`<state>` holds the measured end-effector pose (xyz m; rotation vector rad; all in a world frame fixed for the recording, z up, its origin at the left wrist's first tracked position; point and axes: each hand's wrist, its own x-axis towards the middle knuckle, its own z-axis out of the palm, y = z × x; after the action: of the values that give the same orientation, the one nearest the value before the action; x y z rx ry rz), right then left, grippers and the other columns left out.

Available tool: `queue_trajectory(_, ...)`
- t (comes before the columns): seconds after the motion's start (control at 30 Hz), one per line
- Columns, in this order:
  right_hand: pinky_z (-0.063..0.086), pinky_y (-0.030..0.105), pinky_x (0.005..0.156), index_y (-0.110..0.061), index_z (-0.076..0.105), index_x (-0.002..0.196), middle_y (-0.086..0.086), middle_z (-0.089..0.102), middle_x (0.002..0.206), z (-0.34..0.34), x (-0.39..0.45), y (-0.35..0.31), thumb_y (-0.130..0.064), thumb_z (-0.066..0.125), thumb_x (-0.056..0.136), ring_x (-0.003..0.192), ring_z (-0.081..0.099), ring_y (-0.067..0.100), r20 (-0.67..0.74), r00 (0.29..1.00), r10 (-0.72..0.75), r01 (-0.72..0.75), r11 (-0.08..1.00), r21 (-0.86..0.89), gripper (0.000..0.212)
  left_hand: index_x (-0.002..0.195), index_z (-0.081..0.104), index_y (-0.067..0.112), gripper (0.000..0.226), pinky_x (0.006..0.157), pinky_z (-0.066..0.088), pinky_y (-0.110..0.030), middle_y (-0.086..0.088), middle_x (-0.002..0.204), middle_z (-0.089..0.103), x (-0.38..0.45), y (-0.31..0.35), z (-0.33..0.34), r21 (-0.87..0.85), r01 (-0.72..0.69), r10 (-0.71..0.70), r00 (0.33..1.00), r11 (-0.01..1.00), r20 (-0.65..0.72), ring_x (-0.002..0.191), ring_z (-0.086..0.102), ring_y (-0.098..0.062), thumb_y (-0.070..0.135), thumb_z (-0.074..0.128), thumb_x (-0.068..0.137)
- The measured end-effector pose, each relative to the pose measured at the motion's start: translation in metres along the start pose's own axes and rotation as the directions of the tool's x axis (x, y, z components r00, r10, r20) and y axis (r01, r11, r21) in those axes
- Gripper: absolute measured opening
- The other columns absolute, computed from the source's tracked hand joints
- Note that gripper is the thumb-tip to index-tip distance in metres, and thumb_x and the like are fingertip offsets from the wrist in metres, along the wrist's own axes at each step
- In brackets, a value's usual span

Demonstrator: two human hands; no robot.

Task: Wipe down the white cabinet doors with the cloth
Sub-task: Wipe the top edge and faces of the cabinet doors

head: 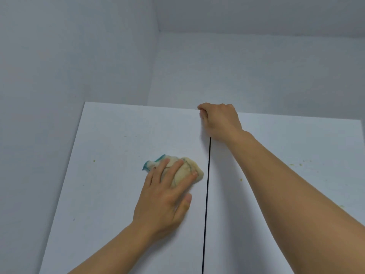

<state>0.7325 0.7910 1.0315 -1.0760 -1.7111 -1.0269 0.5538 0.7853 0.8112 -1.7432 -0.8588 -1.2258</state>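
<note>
The cloth (178, 171), a bunched cream rag with a teal edge poking out at its left, is lying pressed against the left cabinet door (110, 184), just left of the dark gap (207, 184) between the two doors. The left hand (166, 196) is covering most of it, fingers spread and laid flat over the wad, thumb resting on the door below it, so the palm is pinning rather than gripping. The rag is looking soft, light and limp; it will probably fold and creep under pressure, so a flat, wide press over its middle seems the best hold, keeping the loose teal corner from trailing. The right hand (219, 120) is reaching up to the top edge where the doors meet, fingers curled closed over that edge, apparently steadying the right cabinet door (296, 155). Small yellowish specks (296, 164) are dotting both doors, so wiping is likely far from finished. Behind, a plain grey wall (79, 56) is rising to a corner.
</note>
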Motion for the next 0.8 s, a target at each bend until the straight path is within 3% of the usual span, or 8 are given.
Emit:
queue_trajectory(0.17,0.036,0.039,0.095,-0.024,0.066,0.124,0.001,0.075,0.111,-0.003,0.003,0.002,-0.023,0.034,0.109,0.097,0.063,0.030,0.031,0.999,-0.027,0.027,0.999,-0.023,0.036,0.160,0.032,0.032,0.062,0.119,0.028,-0.061,-0.004,0.171,0.020,-0.015,0.003,0.017,0.129,-0.102,0.095,0.994,0.986,0.057,0.157,0.013,-0.039,0.051,0.042,0.101)
queue_trajectory(0.33,0.037,0.035,0.091,-0.024,0.061,0.129,0.001,0.075,0.107,-0.003,-0.001,0.005,-0.018,0.036,0.107,0.098,0.063,0.031,0.004,1.000,-0.027,0.026,0.997,0.077,0.033,0.160,0.032,0.031,0.064,0.124,0.018,-0.056,-0.003,0.170,0.020,0.005,0.001,0.018,0.163,-0.038,0.029,0.998,0.986,0.058,0.158,0.011,-0.035,0.057,0.037,0.101)
queue_trajectory(0.43,0.034,0.032,0.085,-0.023,0.061,0.129,0.002,0.075,0.110,-0.006,-0.001,0.008,-0.012,0.039,0.104,0.098,0.063,0.031,0.029,0.998,-0.048,0.046,0.996,0.075,0.035,0.157,0.039,0.030,0.060,0.125,0.014,-0.050,-0.002,0.166,0.030,0.031,0.000,0.016,0.185,-0.003,-0.009,0.998,0.983,0.063,0.156,0.020,-0.034,0.056,0.033,0.102)
queue_trajectory(0.57,0.038,0.032,0.090,-0.026,0.063,0.131,0.000,0.074,0.117,-0.007,-0.003,0.011,-0.008,0.041,0.103,0.106,0.062,0.029,0.045,0.998,-0.040,0.033,0.990,0.139,0.039,0.147,0.049,0.036,0.045,0.114,0.027,-0.045,0.000,0.152,0.046,0.052,-0.008,0.013,0.195,-0.006,0.004,1.000,0.981,0.011,0.140,0.039,-0.033,0.041,0.040,0.103)
queue_trajectory(0.67,0.045,0.038,0.099,-0.027,0.065,0.130,0.000,0.074,0.121,-0.006,-0.003,0.011,-0.008,0.042,0.102,0.110,0.062,0.030,0.057,0.997,-0.044,0.033,0.983,0.180,0.041,0.141,0.053,0.040,0.039,0.109,0.030,-0.041,0.003,0.143,0.049,0.063,-0.009,0.010,0.122,0.028,-0.025,0.999,0.992,-0.031,0.134,0.042,-0.030,0.038,0.042,0.104)
queue_trajectory(0.8,0.051,0.040,0.089,-0.028,0.070,0.121,0.000,0.070,0.111,-0.004,-0.005,0.016,-0.008,0.044,0.100,0.103,0.059,0.028,0.036,0.996,-0.084,0.076,0.979,0.191,0.039,0.132,0.054,0.041,0.032,0.109,0.025,-0.039,0.007,0.137,0.047,0.092,-0.013,0.007,0.086,0.071,-0.065,0.995,0.994,-0.077,0.130,0.040,-0.026,0.034,0.043,0.103)
